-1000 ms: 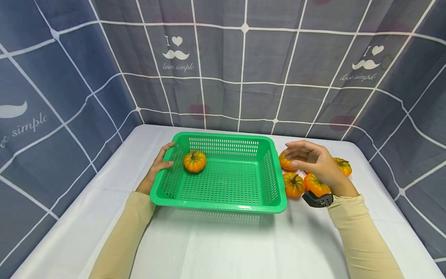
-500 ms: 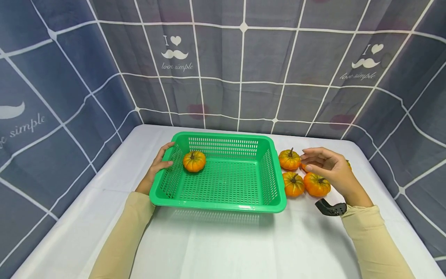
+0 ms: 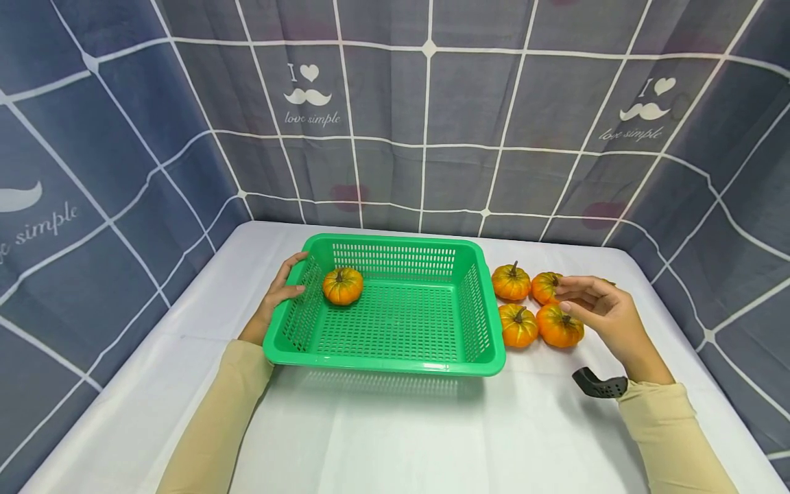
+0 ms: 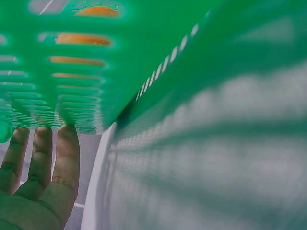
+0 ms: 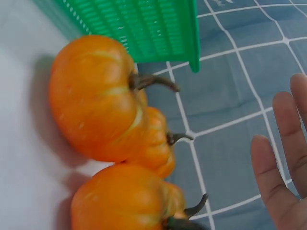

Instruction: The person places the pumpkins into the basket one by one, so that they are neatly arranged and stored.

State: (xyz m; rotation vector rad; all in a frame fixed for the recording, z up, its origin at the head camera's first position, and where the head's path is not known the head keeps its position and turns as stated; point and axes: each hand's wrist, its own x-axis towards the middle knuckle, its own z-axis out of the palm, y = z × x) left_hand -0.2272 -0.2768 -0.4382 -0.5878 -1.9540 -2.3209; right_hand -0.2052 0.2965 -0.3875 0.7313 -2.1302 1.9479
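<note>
A green plastic basket (image 3: 395, 367) with slotted walls stands mid-table, one small orange pumpkin (image 3: 343, 286) inside near its left wall. My left hand (image 3: 278, 295) holds the basket's left rim, thumb over the edge; in the left wrist view its fingertips (image 4: 67, 136) meet the outer wall. To the basket's right sit several more small pumpkins with brown stems, including a front one (image 3: 560, 326) and a rear one (image 3: 546, 287). Above the right end of this group my right hand (image 3: 607, 319) hovers empty, fingers loosely bent, partly covering another pumpkin behind it.
A white cloth covers the table (image 3: 382, 439). Grey-blue curtain (image 3: 395, 137) with white grid lines stands along the back and both sides. A black strap piece (image 3: 599, 385) sits at my right wrist.
My right hand has moved right and toward me, away from the basket, uncovering pumpkins at the back. The left hand, basket and pumpkins have stayed in place.
</note>
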